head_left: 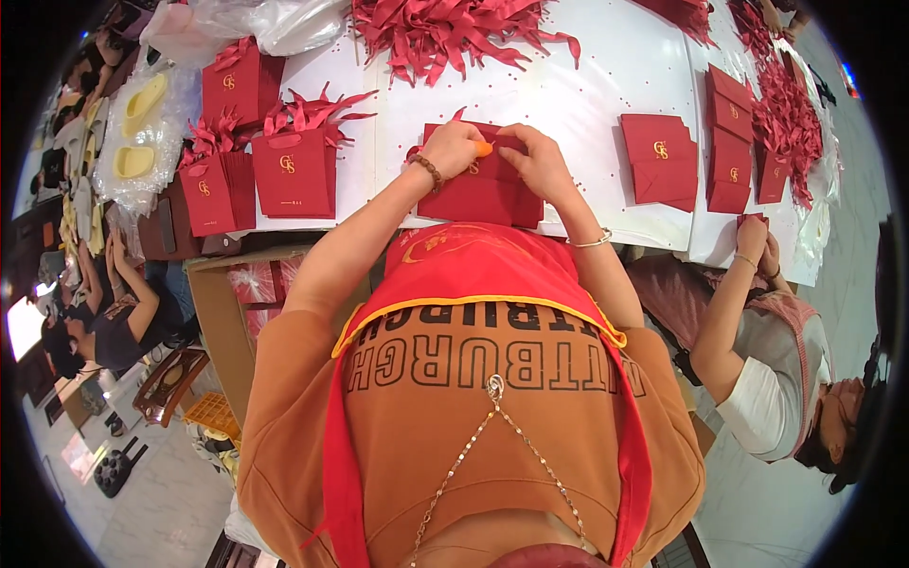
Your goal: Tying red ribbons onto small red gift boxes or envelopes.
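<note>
Flat red paper bags (492, 201) with a gold emblem lie stacked at the table edge in front of me. My left hand (451, 151) is closed at the upper part of the top bag, with a small orange piece at its fingertips; I cannot tell whether it is a finger cover or a tool. A bit of red ribbon (459, 113) pokes up behind this hand. My right hand (540, 163) pinches the same bag from the right, its fingers curled toward the left hand. The bag's edge between the fingers is partly hidden.
A heap of red ribbons (454, 33) lies beyond my hands. Bags with ribbon handles (295, 175) stand at left; flat bags (659, 161) lie at right. A co-worker's hands (753, 241) work at the right edge. A cardboard box (222, 312) sits below the table's left side.
</note>
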Tool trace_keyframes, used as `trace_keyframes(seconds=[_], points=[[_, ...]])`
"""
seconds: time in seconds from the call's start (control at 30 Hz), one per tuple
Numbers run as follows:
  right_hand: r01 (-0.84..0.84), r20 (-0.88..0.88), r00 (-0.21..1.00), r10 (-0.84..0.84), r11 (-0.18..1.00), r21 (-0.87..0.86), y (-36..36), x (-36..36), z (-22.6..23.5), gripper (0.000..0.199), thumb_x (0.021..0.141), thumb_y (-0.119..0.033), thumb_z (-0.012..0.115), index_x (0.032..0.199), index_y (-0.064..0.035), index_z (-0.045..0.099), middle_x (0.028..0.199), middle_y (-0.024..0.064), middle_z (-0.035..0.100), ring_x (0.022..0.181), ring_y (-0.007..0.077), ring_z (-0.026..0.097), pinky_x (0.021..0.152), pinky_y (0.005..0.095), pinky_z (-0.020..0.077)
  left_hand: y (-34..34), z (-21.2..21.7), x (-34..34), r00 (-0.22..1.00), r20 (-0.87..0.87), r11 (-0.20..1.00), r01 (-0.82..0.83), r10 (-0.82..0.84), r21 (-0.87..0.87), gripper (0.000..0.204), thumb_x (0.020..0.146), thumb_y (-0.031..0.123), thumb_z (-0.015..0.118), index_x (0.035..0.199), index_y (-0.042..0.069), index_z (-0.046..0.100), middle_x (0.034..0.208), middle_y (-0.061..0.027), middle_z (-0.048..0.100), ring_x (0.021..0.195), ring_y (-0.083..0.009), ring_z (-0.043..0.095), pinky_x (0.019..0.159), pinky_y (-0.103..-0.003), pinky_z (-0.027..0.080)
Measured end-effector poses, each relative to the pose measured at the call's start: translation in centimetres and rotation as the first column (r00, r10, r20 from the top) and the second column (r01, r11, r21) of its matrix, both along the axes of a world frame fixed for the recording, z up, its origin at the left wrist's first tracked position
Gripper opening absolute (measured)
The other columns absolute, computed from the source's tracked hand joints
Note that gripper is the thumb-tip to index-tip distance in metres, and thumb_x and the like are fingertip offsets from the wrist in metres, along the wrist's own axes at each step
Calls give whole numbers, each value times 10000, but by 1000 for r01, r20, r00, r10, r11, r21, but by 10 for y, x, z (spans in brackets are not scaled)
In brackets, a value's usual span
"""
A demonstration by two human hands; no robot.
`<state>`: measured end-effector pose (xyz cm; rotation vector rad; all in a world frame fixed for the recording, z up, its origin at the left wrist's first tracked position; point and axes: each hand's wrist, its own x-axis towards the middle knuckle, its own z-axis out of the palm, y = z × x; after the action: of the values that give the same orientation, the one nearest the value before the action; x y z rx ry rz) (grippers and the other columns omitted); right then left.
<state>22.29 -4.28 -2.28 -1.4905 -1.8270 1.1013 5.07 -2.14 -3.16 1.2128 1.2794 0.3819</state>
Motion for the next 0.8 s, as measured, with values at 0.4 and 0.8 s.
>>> trace_keyframes(seconds=[0.4, 0.8], points=[[-17, 99, 995, 11, 998, 59, -4, -9, 15, 222, 728, -49, 616, 938, -20, 548, 888, 182, 611, 845, 337, 584, 712, 382, 467, -1, -12, 1, 981, 110, 981, -143, 158, -128, 150, 733, 133, 567, 708, -11, 598, 597, -107, 583, 494, -183, 560, 476, -313, 435], [-27, 24, 999, 23, 983, 181, -13, -10, 0, 187, 740, -61, 614, 917, -17, 574, 812, 155, 587, 770, 332, 567, 665, 387, 454, 2, 28, -11, 846, -524, 542, 396, 97, 741, 145, 728, 236, 603, 780, 105, 640, 733, -40, 600, 705, -213, 551, 620, -354, 377]])
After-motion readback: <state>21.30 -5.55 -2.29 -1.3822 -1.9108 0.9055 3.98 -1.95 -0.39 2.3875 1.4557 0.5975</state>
